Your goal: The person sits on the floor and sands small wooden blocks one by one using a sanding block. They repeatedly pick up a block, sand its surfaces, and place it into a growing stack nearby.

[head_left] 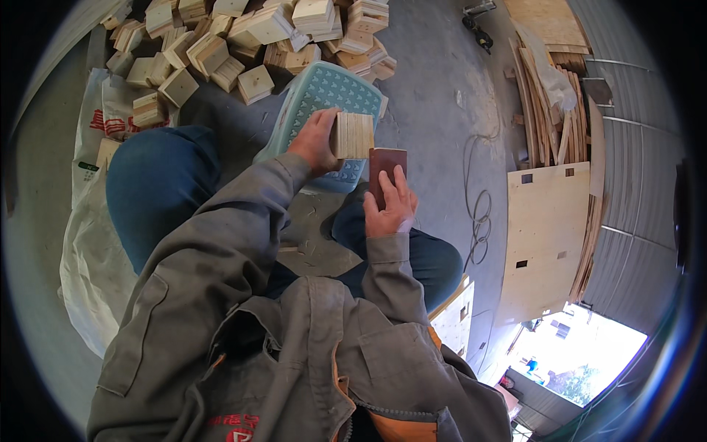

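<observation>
Left hand (315,144): fingers clamped round wood stack (355,136) over blue stool (324,85). Right hand (390,202): fingers part spread, gripped brown block (386,163) by stack edge. Looked like sanding; next stroke needed steady stack.

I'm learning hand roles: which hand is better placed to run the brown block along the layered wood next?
Likely the right hand: it holds the brown block close by the layered wood, while the left hand is occupied gripping that wood from its left.

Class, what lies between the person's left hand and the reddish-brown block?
The head view shows pale layered wood between the left hand and the reddish-brown block.
</observation>
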`<move>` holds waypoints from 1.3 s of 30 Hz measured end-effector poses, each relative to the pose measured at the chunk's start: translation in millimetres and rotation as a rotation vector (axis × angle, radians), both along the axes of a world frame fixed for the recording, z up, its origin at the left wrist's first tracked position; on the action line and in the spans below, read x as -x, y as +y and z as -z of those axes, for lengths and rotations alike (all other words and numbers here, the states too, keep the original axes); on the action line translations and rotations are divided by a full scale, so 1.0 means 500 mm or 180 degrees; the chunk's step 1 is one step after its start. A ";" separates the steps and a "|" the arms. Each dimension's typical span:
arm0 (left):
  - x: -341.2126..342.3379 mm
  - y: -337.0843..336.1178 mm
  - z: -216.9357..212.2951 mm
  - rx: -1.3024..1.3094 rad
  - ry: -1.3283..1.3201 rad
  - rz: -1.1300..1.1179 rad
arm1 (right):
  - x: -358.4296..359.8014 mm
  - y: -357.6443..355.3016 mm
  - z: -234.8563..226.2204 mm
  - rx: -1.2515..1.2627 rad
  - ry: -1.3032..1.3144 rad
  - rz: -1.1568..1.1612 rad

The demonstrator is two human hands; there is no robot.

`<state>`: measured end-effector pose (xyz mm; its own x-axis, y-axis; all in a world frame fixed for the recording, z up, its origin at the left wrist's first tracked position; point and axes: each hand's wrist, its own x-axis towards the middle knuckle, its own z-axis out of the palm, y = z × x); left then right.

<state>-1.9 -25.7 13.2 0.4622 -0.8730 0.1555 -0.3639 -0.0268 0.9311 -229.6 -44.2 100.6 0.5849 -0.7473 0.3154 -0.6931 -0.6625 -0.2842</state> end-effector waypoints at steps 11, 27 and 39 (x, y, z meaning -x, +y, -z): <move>0.004 -0.005 -0.007 0.0079 0.0158 0.0025 | -0.195 -0.181 -0.009 -0.0034 0.0132 0.0057; 0.005 -0.006 0.005 -0.0003 0.0079 0.0058 | 0.008 -0.003 -0.011 -0.0081 0.0065 0.0011; 0.006 -0.004 -0.003 -0.0035 0.0189 0.0115 | -0.191 -0.183 0.004 0.0016 0.0198 0.0086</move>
